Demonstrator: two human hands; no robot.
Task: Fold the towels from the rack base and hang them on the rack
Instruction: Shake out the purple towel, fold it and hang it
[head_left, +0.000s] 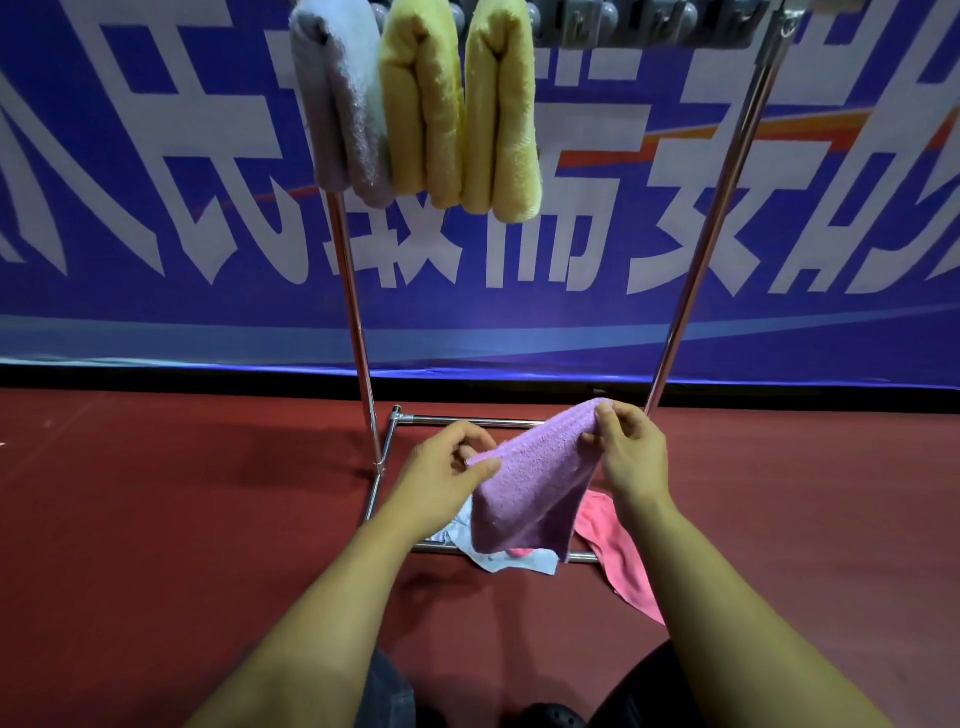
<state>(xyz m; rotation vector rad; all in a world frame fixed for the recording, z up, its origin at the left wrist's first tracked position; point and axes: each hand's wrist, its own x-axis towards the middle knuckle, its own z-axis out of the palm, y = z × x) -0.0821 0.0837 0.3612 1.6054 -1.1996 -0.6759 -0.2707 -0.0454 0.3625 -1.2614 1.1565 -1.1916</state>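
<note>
Reaching forward from the near edge, two bare forearms are extending over a dark red floor (156, 519). The left hand (441, 470) is pinching the left corner of a lilac towel (530, 493) between thumb and curled fingers, while the right hand (631, 449) is gripping the towel's raised right corner with its fingertips. The towel is hanging folded between both hands, sagging down over the rack base (447, 420). Beneath it, a pale blue towel (519, 561) is lying crumpled across the near bar of the base, and a pink towel (618, 551) is trailing off to the right onto the floor. Two metal uprights (358, 332) are rising from the base toward the far top. Up there, three folded towels are hanging side by side on the left: a grey-lilac towel (343, 104), then two yellow towels (421, 104). A blue banner (571, 312) with large white characters is standing behind the rack.
</note>
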